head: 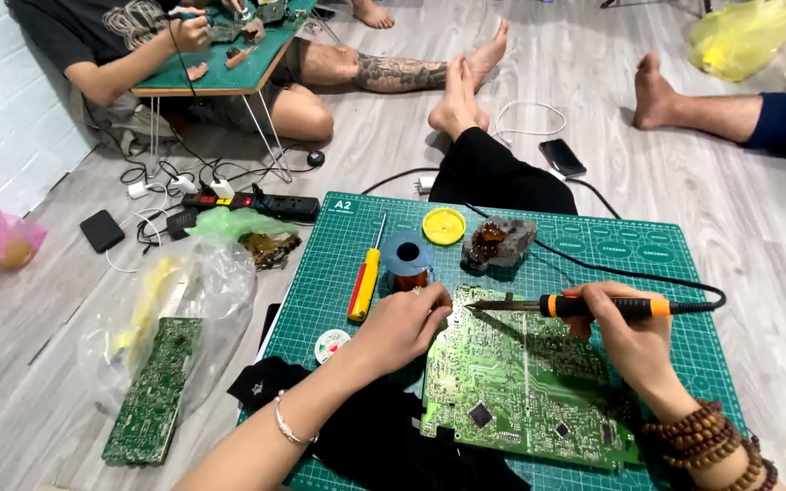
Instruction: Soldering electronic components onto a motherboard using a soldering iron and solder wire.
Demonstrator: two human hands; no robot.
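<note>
Soldering iron [593, 306] in right hand [631, 338], tip on circuit board [525, 386]

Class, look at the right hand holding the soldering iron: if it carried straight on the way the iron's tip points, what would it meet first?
The right hand aims the soldering iron leftward, low over the green circuit board. First in that line, probably, are the left hand fingertips at the board's top corner; depth is unclear.
</note>
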